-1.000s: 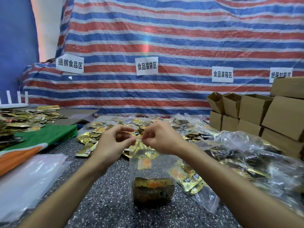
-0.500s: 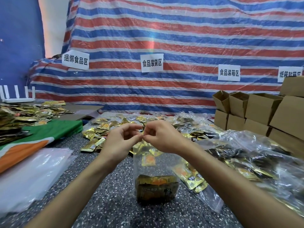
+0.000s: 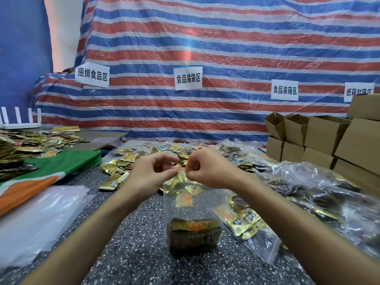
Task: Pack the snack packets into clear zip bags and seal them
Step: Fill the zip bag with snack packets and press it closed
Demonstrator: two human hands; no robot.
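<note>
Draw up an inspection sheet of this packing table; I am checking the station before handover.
Surface: speckled dark table, green and orange cloth on its left.
Job's things: clear zip bag upright, gold snack packets inside.
Clutter: loose packets, filled bags at right, empty bags at left.
Grippers: right hand pinches the bag's top; left hand touches it, grip unclear.
Cables: nothing seen.
Surroundings: striped tarp with paper signs, cardboard boxes, white router.

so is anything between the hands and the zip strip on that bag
Nothing visible. The right hand pinches the red zip strip of the clear zip bag, the left hand holds its top beside it; the snack packets lie low inside.
</note>
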